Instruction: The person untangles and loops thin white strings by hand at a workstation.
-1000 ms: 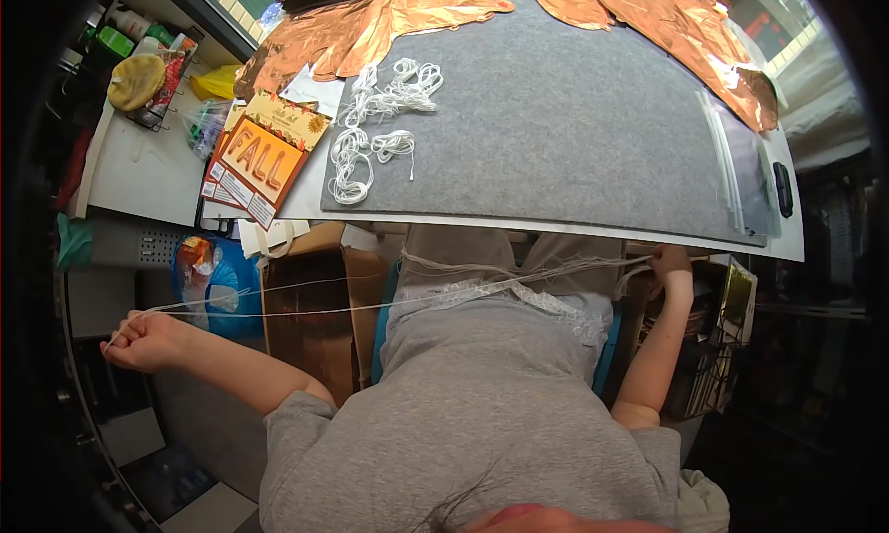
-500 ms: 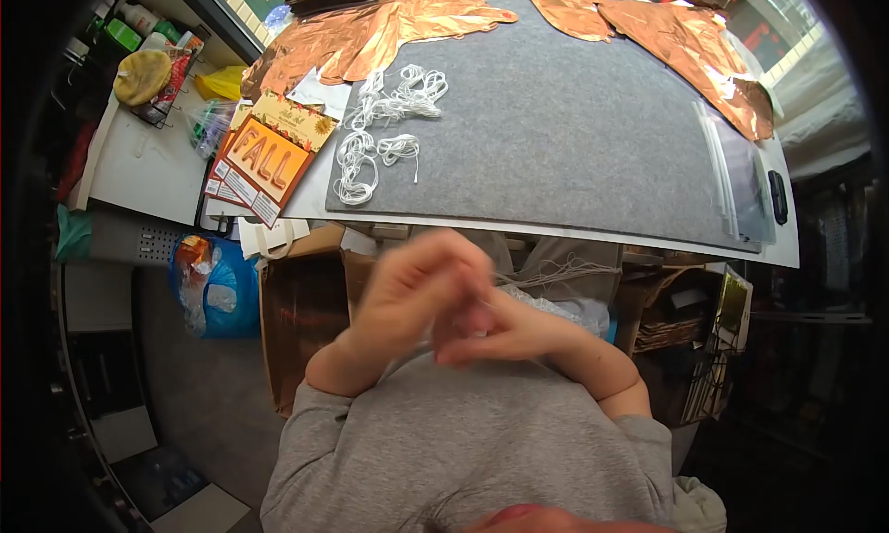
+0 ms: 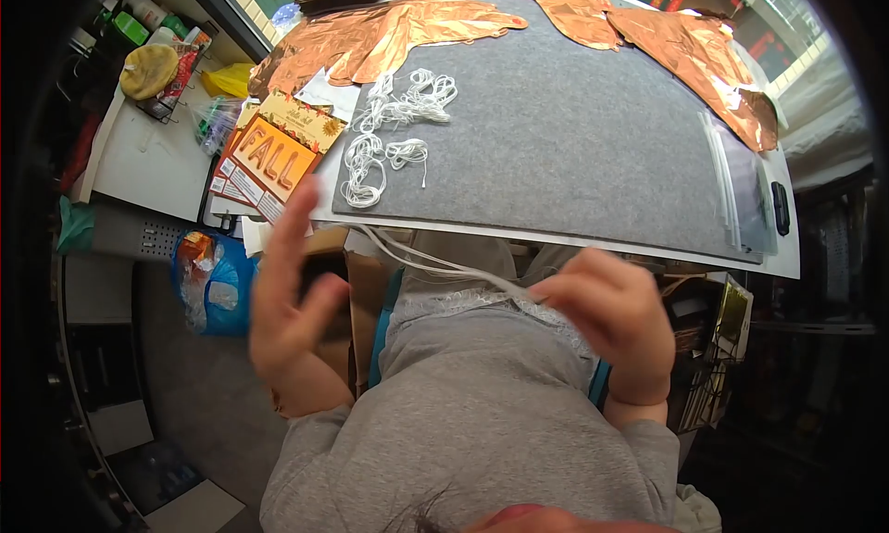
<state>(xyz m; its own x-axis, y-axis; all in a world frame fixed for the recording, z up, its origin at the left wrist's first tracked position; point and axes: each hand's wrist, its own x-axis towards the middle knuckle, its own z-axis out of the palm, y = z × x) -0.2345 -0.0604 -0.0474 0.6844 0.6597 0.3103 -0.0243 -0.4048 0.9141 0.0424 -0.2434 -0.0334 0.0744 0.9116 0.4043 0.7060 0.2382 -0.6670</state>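
My right hand (image 3: 616, 311) pinches a bundle of white string (image 3: 463, 272) in front of my body at the right. The string stretches leftward, just below the table's front edge. My left hand (image 3: 292, 292) is raised at the left, blurred, with its fingers apart and nothing in it. Coils of white string (image 3: 407, 107) lie on the left part of the grey mat (image 3: 556, 135). Beside them are printed FALL cards (image 3: 273, 158).
Copper foil sheets (image 3: 370, 37) lie along the mat's back edge, and another (image 3: 694, 51) is at the back right. Clear plastic sleeves (image 3: 741, 190) rest at the right. A blue bag (image 3: 222, 288) stands at the lower left, near a cardboard box (image 3: 333, 269).
My hands, close together before, have moved apart: the left one up and leftward with fingers spread, the right one rightward with the string. The view has shifted slightly.
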